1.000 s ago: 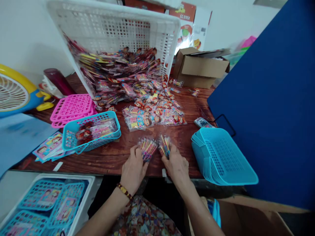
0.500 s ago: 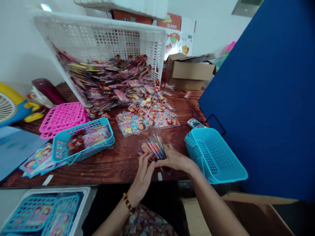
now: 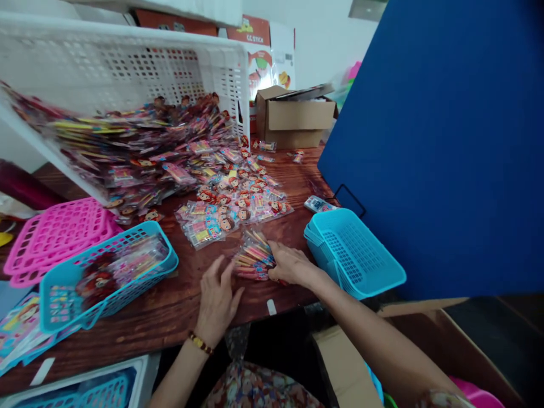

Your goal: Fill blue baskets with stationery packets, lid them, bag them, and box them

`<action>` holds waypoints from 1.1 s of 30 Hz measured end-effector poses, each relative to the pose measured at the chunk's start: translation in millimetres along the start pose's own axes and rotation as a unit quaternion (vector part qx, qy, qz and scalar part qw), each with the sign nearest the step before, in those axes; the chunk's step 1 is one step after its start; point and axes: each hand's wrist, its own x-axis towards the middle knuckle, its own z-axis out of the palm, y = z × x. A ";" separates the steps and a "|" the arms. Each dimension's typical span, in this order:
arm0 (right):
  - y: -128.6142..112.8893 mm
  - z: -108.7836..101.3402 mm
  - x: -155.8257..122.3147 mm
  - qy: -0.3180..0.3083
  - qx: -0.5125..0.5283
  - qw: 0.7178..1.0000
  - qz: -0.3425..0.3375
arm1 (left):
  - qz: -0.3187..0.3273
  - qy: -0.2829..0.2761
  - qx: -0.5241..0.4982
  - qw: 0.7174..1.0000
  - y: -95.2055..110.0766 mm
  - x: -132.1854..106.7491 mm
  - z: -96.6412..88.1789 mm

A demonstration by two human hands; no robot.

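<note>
A bundle of slim, clear-wrapped packets (image 3: pixel 255 258), mostly pink and yellow, sits on a dark wooden table (image 3: pixel 170 306), on the wearer's side of a tilted white crate (image 3: pixel 170 38) and slightly toward its right. The right hand (image 3: pixel 293 266) closes on the bundle's right end, thumb nearest the wearer and fingers on the far side, in a narrow grip. The left hand (image 3: pixel 216 297) is loose and wide, fingers spread just beside the bundle's left end; whether a fingertip touches it cannot be told. The wrappers look slippery, so light, even pressure from both sides should serve best, with the palms kept square so the ends come level; squeezing hard at one end could fan the packets out. Between bundle and crate lies a spread of flat packets (image 3: pixel 242 207), many more filling the crate itself. In front of the crate, toward its left, stands a blue basket (image 3: pixel 123 296) with packets inside, beside pink perforated trays (image 3: pixel 63 232). To the crate's right and nearer the wearer is a stack of nested blue baskets (image 3: pixel 361 255); behind them, just right of the crate, an open cardboard box (image 3: pixel 297 120)
</note>
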 end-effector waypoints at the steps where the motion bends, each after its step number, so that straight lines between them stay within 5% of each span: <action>1: 1.1 -1.4 -0.6 0.004 0.004 1.000 -0.010 | 0.022 -0.014 0.023 0.999 -6.9 6.1 0.5; 6: 6.2 -10.2 -2.5 -0.044 0.046 0.991 -0.119 | 0.066 -0.119 -0.065 0.989 -13.1 21.2 1.2; 11: 8.8 -13.9 4.6 -0.128 0.073 0.977 -0.152 | -0.055 -0.072 -0.035 0.995 12.1 -10.7 -7.2; 14: 0.3 -12.0 7.9 -0.134 0.030 0.982 -0.130 | -0.043 -0.053 -0.018 0.997 21.4 -20.0 -7.9; 19: -9.3 -7.8 6.1 -0.115 0.034 0.985 -0.123 | 0.050 -0.116 -0.031 0.991 17.4 -5.2 -2.3; 28: -3.5 -13.2 -4.3 -0.120 0.007 0.987 -0.103 | 0.030 -0.118 -0.087 0.989 17.6 13.5 6.3; 33: -22.6 16.6 -8.3 0.002 -0.085 0.996 -0.038 | 0.024 -0.155 -0.126 0.980 15.0 12.9 2.7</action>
